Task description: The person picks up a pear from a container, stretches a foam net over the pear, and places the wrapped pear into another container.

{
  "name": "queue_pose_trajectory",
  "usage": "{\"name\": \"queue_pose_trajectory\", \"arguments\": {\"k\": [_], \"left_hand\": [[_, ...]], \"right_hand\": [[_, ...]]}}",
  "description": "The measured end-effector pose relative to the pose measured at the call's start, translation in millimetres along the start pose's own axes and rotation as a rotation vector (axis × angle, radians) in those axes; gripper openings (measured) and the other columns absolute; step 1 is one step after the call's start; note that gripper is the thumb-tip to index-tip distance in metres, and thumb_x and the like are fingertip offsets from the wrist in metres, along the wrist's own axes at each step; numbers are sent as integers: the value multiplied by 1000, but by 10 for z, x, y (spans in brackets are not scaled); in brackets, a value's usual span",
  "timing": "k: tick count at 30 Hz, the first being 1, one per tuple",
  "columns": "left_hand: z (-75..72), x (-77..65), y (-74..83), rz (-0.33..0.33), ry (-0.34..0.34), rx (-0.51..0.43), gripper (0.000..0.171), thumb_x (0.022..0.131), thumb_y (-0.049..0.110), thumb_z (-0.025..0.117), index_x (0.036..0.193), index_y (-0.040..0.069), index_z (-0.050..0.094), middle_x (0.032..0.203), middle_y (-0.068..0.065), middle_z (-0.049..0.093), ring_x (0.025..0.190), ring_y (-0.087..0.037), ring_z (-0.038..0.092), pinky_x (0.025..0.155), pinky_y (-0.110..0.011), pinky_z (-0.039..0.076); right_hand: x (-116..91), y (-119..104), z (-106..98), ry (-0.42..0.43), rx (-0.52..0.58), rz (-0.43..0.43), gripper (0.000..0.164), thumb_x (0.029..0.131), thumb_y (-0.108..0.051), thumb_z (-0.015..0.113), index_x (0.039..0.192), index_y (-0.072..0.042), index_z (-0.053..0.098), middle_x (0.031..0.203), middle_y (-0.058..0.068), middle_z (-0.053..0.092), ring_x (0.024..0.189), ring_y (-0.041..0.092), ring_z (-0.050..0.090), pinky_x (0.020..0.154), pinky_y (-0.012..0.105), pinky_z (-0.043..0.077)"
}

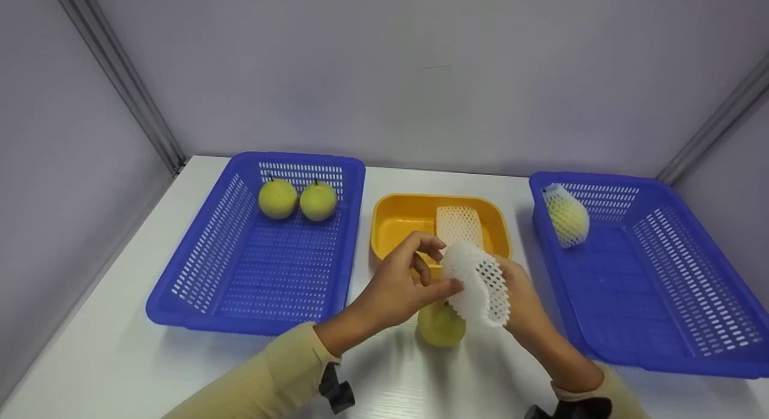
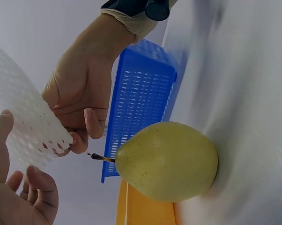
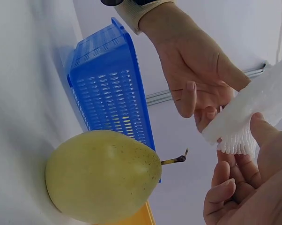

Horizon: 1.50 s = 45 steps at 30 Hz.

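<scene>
A white foam fruit net (image 1: 471,281) is held between both hands above a yellow-green pear (image 1: 441,332). My left hand (image 1: 393,287) pinches one side of the net, thumb on its outer face. My right hand (image 1: 524,299) grips the other side, its fingers mostly hidden behind the net in the head view. The pear (image 2: 171,161) stands upright on the white table, its dark stem pointing up toward the hands. In the right wrist view the net's open edge (image 3: 237,144) shows over the fingers, apart from the pear (image 3: 101,178).
On the left, a blue basket (image 1: 246,326) holds two bare pears (image 1: 278,198). A yellow tray (image 1: 393,202) behind the hands contains another foam net (image 1: 458,222). The blue basket (image 1: 661,363) on the right has a netted pear (image 1: 568,217) inside. Grey walls enclose the table.
</scene>
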<state>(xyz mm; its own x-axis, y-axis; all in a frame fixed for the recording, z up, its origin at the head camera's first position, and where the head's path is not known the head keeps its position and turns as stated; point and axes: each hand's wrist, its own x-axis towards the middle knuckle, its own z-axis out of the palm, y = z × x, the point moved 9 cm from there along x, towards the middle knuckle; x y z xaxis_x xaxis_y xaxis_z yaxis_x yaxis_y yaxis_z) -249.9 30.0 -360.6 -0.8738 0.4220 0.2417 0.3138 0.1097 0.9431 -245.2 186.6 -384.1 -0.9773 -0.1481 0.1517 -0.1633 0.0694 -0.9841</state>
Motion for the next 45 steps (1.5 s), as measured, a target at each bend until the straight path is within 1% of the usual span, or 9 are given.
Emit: {"name": "queue_pose_trajectory", "arguments": {"k": [8, 12, 15, 20, 26, 30, 34, 39, 45], "left_hand": [[-2, 20, -156, -84, -29, -103, 40, 93, 4, 72, 128, 0, 54, 103, -12, 71, 85, -14, 60, 68, -20, 50], [53, 4, -225, -150, -83, -161, 39, 94, 3, 69, 131, -2, 55, 113, -12, 68, 99, -18, 65, 78, -24, 57], [102, -13, -255, -188, -121, -181, 42, 96, 11, 71, 133, -3, 54, 121, -12, 65, 110, -22, 64, 95, -31, 55], [87, -22, -278, -216, -90, -182, 42, 95, 17, 74, 128, -2, 56, 108, -9, 67, 97, -18, 63, 84, -29, 57], [16, -13, -259, -164, -27, -209, 27, 99, 13, 68, 116, -6, 62, 98, -7, 69, 84, -17, 62, 71, -30, 57], [-31, -13, -260, -155, -3, -248, 22, 102, 13, 62, 110, -8, 63, 96, -7, 68, 85, -19, 64, 74, -30, 57], [-72, -28, -338, -210, 27, -341, 23, 104, 12, 59, 113, -9, 60, 102, -11, 70, 89, -18, 66, 81, -32, 59], [-79, -88, -470, -269, 40, -390, 20, 105, 11, 57, 114, -6, 58, 100, -13, 72, 83, -16, 67, 75, -28, 58], [6, -215, -602, -259, -7, -330, 18, 104, 10, 59, 111, -7, 56, 94, -11, 71, 78, -14, 64, 67, -27, 56]], "right_hand": [[36, 12, 35, -11, -43, 10, 3, 94, 6, 65, 95, 7, 63, 79, -1, 63, 71, 10, 56, 62, 19, 48], [25, 10, 48, -32, -30, -4, 4, 94, 7, 65, 95, 3, 64, 78, -1, 62, 66, 8, 52, 56, 18, 43], [29, -1, 78, -62, -1, -36, 9, 92, 9, 66, 95, 1, 66, 83, 0, 66, 73, 9, 59, 59, 19, 50], [39, 17, 82, -64, 29, -38, 14, 87, 11, 69, 99, 4, 67, 87, 1, 70, 80, 12, 64, 69, 25, 58], [39, 76, -1, 7, 2, 28, 16, 89, 13, 63, 103, 6, 65, 83, 3, 66, 71, 11, 59, 60, 21, 51], [44, 136, -34, -2, 36, 67, 12, 94, 9, 56, 103, 3, 61, 78, 2, 58, 60, 9, 45, 52, 19, 36], [21, 234, -76, -6, 45, 130, 11, 96, 6, 52, 106, 3, 57, 77, 2, 55, 59, 9, 40, 53, 21, 33], [-32, 386, -91, -55, 71, 193, 3, 100, 0, 54, 98, -2, 52, 72, -3, 47, 57, 7, 36, 54, 22, 30], [-107, 553, -60, -163, 89, 198, 9, 103, -4, 55, 95, -6, 52, 71, -6, 49, 56, 6, 36, 52, 21, 28]]}}
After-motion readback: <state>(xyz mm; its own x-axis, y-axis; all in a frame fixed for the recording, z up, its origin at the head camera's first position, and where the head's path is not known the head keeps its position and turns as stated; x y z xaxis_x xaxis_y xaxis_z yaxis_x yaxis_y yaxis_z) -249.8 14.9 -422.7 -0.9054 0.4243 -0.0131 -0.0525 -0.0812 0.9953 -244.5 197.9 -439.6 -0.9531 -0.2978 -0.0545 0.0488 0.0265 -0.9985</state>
